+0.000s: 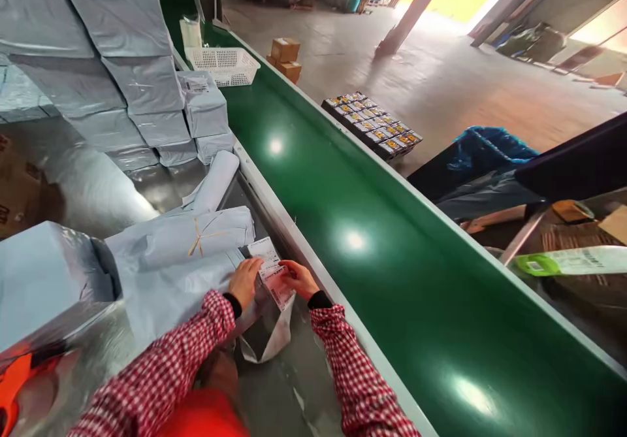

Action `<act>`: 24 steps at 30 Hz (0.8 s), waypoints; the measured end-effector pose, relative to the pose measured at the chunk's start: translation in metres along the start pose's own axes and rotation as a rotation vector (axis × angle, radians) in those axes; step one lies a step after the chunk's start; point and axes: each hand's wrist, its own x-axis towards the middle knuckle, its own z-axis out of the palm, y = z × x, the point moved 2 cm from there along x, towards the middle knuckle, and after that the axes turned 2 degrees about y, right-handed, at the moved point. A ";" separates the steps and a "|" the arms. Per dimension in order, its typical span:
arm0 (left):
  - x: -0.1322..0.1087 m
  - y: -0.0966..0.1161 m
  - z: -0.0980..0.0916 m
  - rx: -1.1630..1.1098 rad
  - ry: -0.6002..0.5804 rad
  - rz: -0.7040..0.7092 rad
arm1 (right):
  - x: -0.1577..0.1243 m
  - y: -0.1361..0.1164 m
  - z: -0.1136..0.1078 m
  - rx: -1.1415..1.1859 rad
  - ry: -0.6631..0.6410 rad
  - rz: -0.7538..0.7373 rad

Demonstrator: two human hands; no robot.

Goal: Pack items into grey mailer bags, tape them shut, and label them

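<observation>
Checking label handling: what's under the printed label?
A pale strip and gray tabletop show past the near end of the printed label. The label, left hand and right hand cover what's directly beneath.

Person in red-and-white checked sleeves, black inner cuffs, bright red clothing at the lap.
Left sleeve (181, 352) and right sleeve (350, 375) match: small gingham-type check, loose cut, lots of creases, wider toward the elbow, fabric bunched and puckered near the wrist. Plain black cuff on the left wrist (233, 305), another on the right wrist (320, 300), both narrow, snug bands poking out past the check. Left hand (245, 282) and right hand (300, 280) bare. Red clothing (200, 417): solid colour, rounded outline, cut by bottom edge, blurry, garment type unclear.
</observation>
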 end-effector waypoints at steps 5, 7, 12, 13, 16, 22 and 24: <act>0.033 -0.010 0.005 0.462 -0.269 0.197 | 0.010 -0.002 0.004 -0.224 -0.009 -0.092; 0.037 -0.016 0.009 0.469 -0.267 0.185 | 0.007 -0.001 0.008 -0.292 -0.015 -0.125; 0.036 -0.027 0.015 0.515 -0.244 0.212 | -0.009 0.008 0.013 -0.475 -0.007 -0.264; 0.037 -0.029 0.016 0.525 -0.239 0.222 | -0.011 0.008 0.012 -0.532 0.000 -0.323; 0.040 -0.032 0.017 0.555 -0.221 0.244 | -0.017 0.006 0.009 -0.647 0.015 -0.498; 0.040 -0.034 0.017 0.588 -0.217 0.290 | -0.056 -0.031 -0.002 -0.597 0.452 -0.635; 0.039 -0.033 0.017 0.553 -0.221 0.317 | -0.081 -0.047 -0.007 -0.442 0.526 -0.561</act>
